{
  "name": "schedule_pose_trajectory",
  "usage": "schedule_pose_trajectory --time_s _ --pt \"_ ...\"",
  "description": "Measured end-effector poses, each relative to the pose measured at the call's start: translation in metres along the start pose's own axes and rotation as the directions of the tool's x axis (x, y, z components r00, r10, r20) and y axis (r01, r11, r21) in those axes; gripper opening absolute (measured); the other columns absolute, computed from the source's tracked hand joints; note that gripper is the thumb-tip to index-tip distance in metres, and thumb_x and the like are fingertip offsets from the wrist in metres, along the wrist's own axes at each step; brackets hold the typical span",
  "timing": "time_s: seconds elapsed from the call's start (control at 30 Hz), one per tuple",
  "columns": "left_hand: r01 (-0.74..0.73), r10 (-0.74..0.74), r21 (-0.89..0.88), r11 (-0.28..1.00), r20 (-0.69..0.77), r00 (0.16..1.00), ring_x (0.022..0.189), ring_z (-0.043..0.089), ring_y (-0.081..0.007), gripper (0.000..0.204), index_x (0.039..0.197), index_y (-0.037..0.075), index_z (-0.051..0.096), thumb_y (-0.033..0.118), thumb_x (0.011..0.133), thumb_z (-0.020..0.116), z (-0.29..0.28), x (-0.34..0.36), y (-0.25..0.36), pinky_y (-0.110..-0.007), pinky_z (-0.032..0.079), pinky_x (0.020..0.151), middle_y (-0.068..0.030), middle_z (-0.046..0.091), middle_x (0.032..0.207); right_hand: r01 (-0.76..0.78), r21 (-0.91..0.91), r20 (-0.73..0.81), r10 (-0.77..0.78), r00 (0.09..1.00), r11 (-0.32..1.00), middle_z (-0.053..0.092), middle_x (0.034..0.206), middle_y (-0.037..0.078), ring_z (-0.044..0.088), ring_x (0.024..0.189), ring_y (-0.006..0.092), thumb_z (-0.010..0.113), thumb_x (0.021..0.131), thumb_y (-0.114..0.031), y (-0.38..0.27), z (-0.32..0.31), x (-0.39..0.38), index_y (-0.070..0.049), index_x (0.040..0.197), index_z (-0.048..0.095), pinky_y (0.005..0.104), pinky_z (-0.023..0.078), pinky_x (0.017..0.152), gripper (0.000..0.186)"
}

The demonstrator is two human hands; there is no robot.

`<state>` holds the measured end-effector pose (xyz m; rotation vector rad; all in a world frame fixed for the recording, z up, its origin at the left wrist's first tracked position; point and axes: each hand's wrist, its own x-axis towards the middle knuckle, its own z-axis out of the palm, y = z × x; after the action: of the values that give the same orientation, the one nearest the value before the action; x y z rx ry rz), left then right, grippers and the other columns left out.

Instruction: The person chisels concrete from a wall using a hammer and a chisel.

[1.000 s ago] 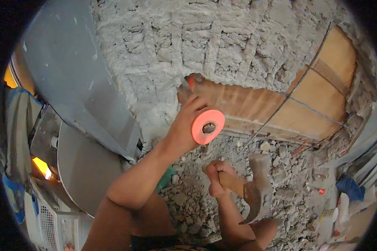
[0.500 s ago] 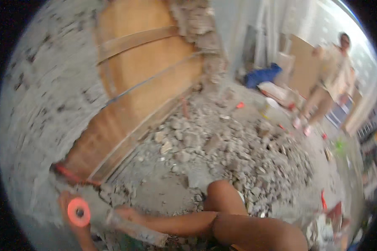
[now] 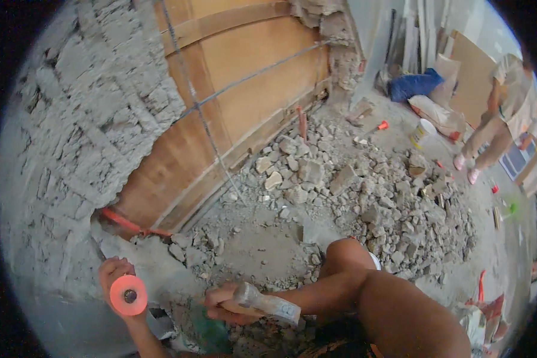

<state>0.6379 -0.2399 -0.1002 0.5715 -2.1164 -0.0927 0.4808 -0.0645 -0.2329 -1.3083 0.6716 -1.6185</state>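
My left hand (image 3: 114, 274) is closed around a chisel with a round orange hand guard (image 3: 129, 296). The chisel's struck end shows as a dark spot in the middle of the guard, and its thin shaft runs up towards the broken lower edge of the concrete wall (image 3: 83, 143). To its right, my right hand (image 3: 225, 303) grips a hammer (image 3: 270, 302). The hammer's worn metal head lies across in front of my leg, apart from the chisel. Fingers and head hide most of its handle.
Bare rebar (image 3: 204, 122) crosses a wooden panel (image 3: 244, 77) in the wall opening. Concrete rubble (image 3: 364, 197) covers the floor ahead. A white bucket (image 3: 423, 133), a blue bag (image 3: 416, 85) and a standing person (image 3: 504, 113) are at the far right. Something green (image 3: 209, 331) lies below my right hand.
My right hand has moved the hammer rightward, away from the chisel. My left hand still grips the chisel. The view has shifted, and the person at far right has turned.
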Motion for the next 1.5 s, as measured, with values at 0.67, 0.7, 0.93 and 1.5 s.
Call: schedule_pose_trajectory --time_s 0.67,0.7,0.93,1.5 --pt "0.565 -0.202 0.068 0.823 0.963 0.179 0.090 0.067 -0.0254 0.037 0.099 0.005 0.068 0.015 0.065 0.079 0.016 -0.064 -0.009 -0.038 0.052 0.080 -0.0118 0.071 0.097 -0.308 0.157 0.204 0.275 0.940 0.938 0.057 0.074 0.011 0.055 0.065 0.0260 0.062 0.094 -0.018 0.053 0.010 -0.025 -0.003 0.083 0.054 0.0395 0.045 0.060 0.020" --pt "0.529 -0.203 0.139 0.837 0.977 0.064 0.091 0.067 -0.0261 0.037 0.100 0.005 0.068 0.015 0.066 0.079 0.016 -0.071 -0.018 -0.038 0.052 0.080 -0.0121 0.071 0.098 -0.247 -0.054 0.116 0.252 0.961 0.967 0.056 0.072 0.009 0.054 0.063 0.0226 0.064 0.093 -0.021 0.044 0.012 -0.029 -0.003 0.085 0.055 0.0394 0.044 0.057 0.021" --pt "0.403 -0.300 0.246 0.882 0.951 0.074 0.097 0.065 -0.0314 0.039 0.105 0.006 0.067 0.015 0.069 0.077 -0.004 -0.077 -0.051 -0.039 0.052 0.083 -0.0137 0.069 0.104 -0.786 -0.091 -0.307 0.733 0.607 0.612 0.061 0.075 0.006 0.060 0.060 0.0201 0.065 0.090 -0.039 0.023 -0.016 -0.031 -0.007 0.108 0.056 0.0382 0.053 0.062 0.038" --pt "0.476 -0.141 0.050 0.878 0.977 0.158 0.102 0.063 -0.0305 0.053 0.115 0.008 0.063 0.023 0.067 0.081 -0.037 -0.080 -0.014 -0.039 0.052 0.085 -0.0123 0.065 0.114 -0.192 -0.907 0.143 0.702 0.698 0.376 0.068 0.090 0.014 0.067 0.085 0.0346 0.086 0.057 -0.015 0.146 -0.124 -0.166 -0.007 0.108 0.063 0.0430 0.053 0.073 0.056"
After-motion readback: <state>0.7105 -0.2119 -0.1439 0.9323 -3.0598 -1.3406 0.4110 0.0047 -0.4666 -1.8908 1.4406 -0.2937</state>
